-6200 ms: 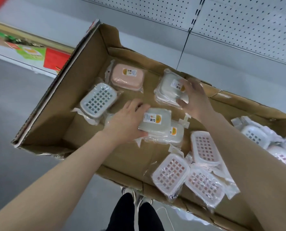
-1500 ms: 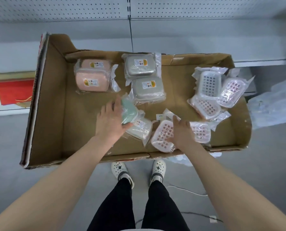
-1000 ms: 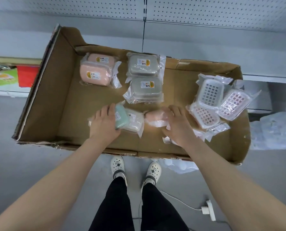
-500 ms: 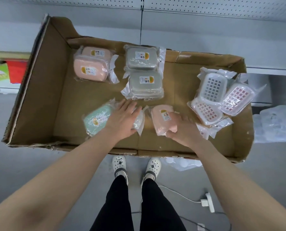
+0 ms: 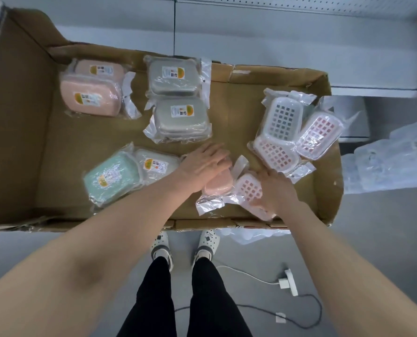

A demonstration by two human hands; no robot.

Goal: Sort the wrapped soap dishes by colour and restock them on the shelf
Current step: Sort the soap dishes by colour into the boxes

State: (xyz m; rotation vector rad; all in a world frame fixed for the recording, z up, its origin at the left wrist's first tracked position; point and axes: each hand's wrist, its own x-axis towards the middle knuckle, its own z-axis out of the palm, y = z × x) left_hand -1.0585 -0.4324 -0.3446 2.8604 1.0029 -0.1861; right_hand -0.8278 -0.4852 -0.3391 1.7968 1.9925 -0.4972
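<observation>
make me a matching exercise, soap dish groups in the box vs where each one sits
1 pair of pink dishes
2 grey dishes
3 mint green dish
4 grid-topped dishes

a near left of the cardboard box
b right end
c far left
d far middle

Pairs: 1-c, 2-d, 3-a, 4-b

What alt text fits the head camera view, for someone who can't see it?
A person's left hand rests flat on a pink wrapped soap dish and the right hand lies on a grid-topped pink dish, inside an open cardboard box. Around them lie two pink dishes, two grey dishes, a green dish and three grid-topped dishes at right.
</observation>
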